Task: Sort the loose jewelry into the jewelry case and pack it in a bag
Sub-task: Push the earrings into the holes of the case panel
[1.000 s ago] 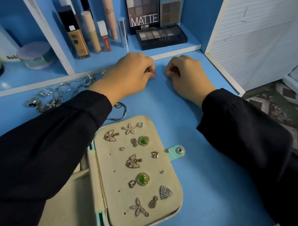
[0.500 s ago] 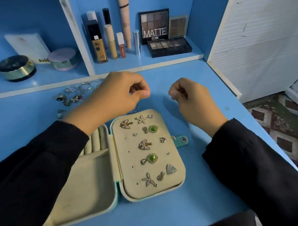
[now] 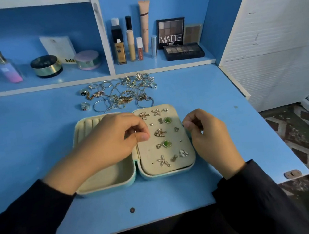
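A mint jewelry case (image 3: pixel 108 187) lies open on the blue desk (image 3: pixel 32 135). Its left half is an empty beige tray with ring rolls at the back. Its right half is an earring panel (image 3: pixel 151 169) studded with several earrings, two with green stones. Loose rings, chains and bangles (image 3: pixel 120 94) are heaped behind the case. My left hand (image 3: pixel 109 143) hovers over the hinge, thumb and forefinger pinched on a thin, tiny piece of jewelry. My right hand (image 3: pixel 211 138) sits at the panel's right edge with curled, pinched fingers; nothing shows in them.
A shelf behind the desk holds a perfume bottle (image 3: pixel 7 67), round compacts (image 3: pixel 46 65), foundation tubes (image 3: pixel 118 44) and eyeshadow palettes (image 3: pixel 171 32). A white slatted panel (image 3: pixel 278 38) stands at the right. The desk's right edge drops to a patterned floor (image 3: pixel 302 134).
Both hands have drawn back from the rear of the desk to the case, still pinched. The jewelry heap, covered by my left arm before, is now in plain sight.
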Available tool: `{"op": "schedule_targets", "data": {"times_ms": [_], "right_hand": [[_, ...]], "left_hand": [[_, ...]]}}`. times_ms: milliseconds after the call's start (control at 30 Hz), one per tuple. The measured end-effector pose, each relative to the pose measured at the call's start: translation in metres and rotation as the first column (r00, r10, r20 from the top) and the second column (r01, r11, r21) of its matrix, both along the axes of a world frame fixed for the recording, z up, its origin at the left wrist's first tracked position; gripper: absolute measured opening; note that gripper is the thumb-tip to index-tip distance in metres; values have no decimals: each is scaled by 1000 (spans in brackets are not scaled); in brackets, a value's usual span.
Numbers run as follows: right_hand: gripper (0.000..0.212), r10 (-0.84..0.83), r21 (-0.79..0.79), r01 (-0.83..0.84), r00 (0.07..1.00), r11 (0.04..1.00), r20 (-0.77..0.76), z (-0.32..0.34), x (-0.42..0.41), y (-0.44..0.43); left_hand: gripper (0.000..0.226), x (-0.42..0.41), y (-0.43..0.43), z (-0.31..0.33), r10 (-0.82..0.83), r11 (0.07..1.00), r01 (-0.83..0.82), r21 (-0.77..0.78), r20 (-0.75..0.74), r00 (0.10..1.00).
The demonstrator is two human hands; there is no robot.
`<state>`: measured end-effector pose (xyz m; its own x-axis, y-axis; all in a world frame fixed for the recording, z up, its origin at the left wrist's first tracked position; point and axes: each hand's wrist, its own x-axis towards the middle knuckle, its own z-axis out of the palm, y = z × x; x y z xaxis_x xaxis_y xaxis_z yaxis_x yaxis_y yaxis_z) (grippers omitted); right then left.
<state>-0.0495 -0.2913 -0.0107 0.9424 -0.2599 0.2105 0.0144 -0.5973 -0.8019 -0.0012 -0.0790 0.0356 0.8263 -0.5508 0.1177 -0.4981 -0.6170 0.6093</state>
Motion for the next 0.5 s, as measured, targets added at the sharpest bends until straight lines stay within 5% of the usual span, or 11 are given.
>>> {"op": "schedule_targets", "data": {"times_ms": [500], "right_hand": [[13, -77, 24, 76, 997, 997, 21, 1, -34, 15]], "left_hand": [[15, -39, 11, -11, -39, 998, 38, 42, 10, 999]]}}
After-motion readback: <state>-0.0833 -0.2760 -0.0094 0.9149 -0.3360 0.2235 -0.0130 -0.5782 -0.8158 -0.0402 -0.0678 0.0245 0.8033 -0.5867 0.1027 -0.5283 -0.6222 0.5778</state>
